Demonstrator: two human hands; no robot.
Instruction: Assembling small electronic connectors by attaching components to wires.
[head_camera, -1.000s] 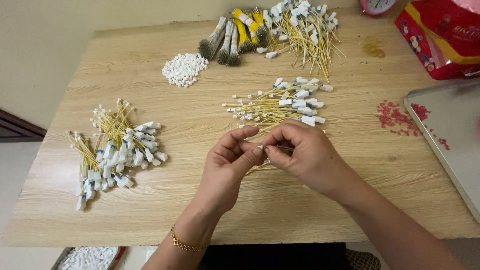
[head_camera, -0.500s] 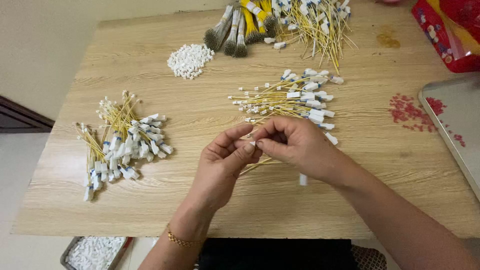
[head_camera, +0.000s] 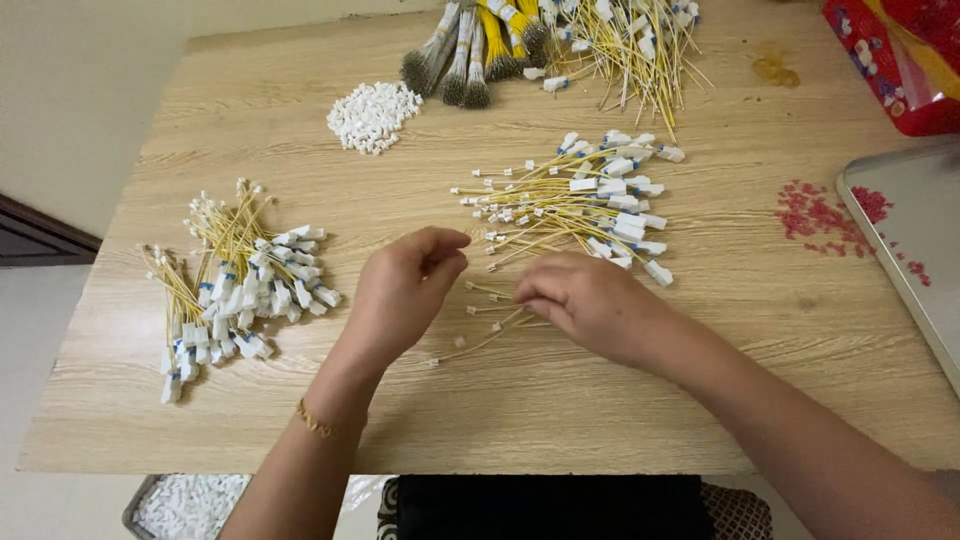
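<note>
My left hand (head_camera: 405, 290) hovers over the wooden table (head_camera: 300, 400) with thumb and fingers curled close together, and nothing shows between them. My right hand (head_camera: 585, 300) lies palm down just to its right, fingertips pinching a few thin yellow wires (head_camera: 480, 340) that spread out toward me. Right behind both hands lies a loose pile of yellow wires with white connectors (head_camera: 580, 205). A second, bundled heap of the same wires (head_camera: 235, 285) rests at the left.
A small mound of white plastic connectors (head_camera: 372, 115) and bundles of grey and yellow wire (head_camera: 480, 50) sit at the far edge, beside another tangle of yellow wires (head_camera: 630, 40). A metal tray (head_camera: 915, 250) and a red box (head_camera: 900, 60) stand at the right. A bin of white parts (head_camera: 190, 505) sits below the table.
My hands, which were pressed together over one wire, have come apart. The right hand has dropped to the table onto the loose wires; the left has drawn slightly left.
</note>
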